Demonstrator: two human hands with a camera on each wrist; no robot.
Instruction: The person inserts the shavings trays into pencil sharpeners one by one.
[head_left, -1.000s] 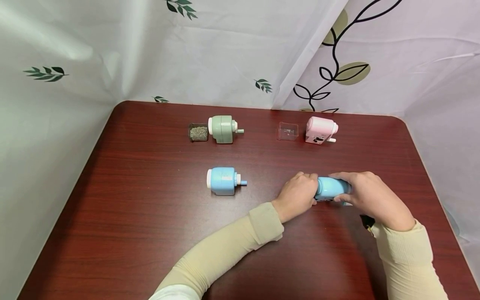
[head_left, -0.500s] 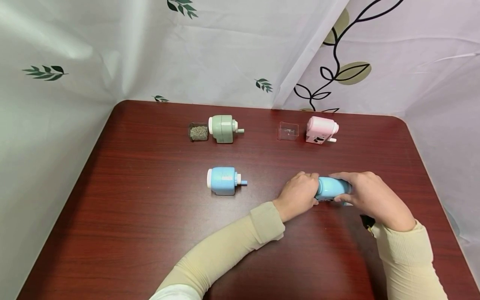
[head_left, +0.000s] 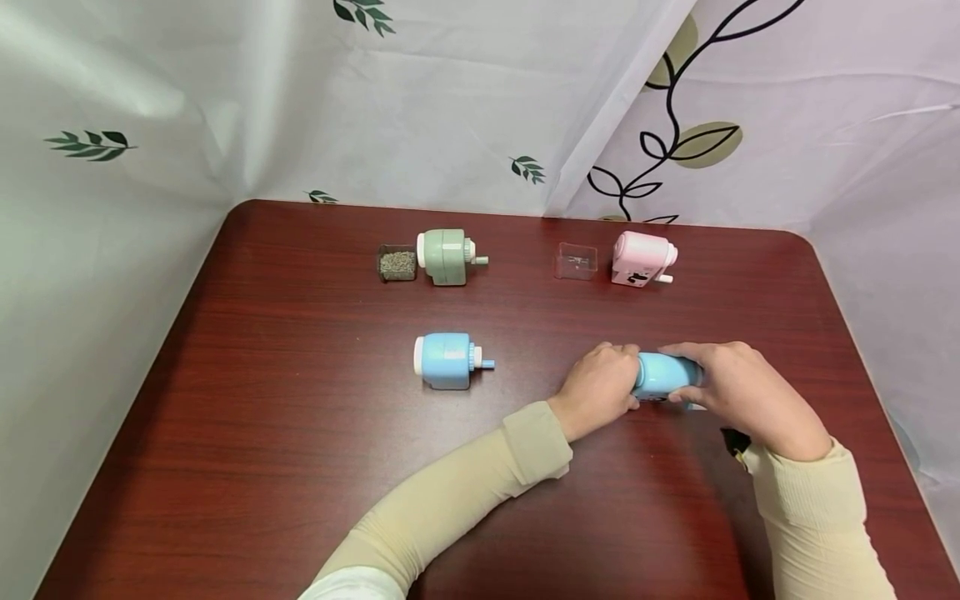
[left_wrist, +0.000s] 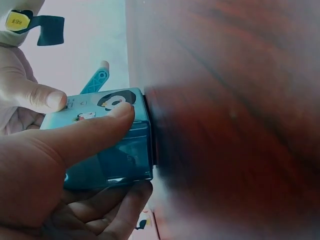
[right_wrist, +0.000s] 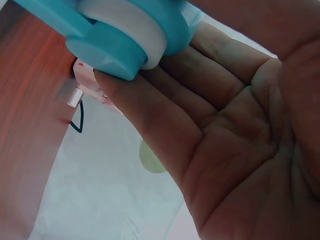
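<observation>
A light-blue crank pencil sharpener (head_left: 663, 374) with cartoon prints is between my two hands at the right of the table. My left hand (head_left: 597, 385) grips its left end; in the left wrist view the thumb lies along the printed side and the fingers curl round the opposite side of the clear shavings drawer (left_wrist: 127, 157). From the right, my right hand (head_left: 738, 392) holds the body, thumb on the near side, fingers on the far side. The crank handle (left_wrist: 96, 80) sticks out under the right hand. In the left wrist view the sharpener's base is at the tabletop.
A second blue sharpener (head_left: 446, 361) stands left of my hands. Farther back are a green sharpener (head_left: 446, 257) beside a drawer of shavings (head_left: 397, 264), and a pink sharpener (head_left: 637, 259) beside a clear pinkish drawer (head_left: 576, 262). White patterned sheeting (head_left: 450, 108) borders the table.
Both hands keep their hold on the blue sharpener. The left hand has shifted very slightly to the right; everything else looks the same.
</observation>
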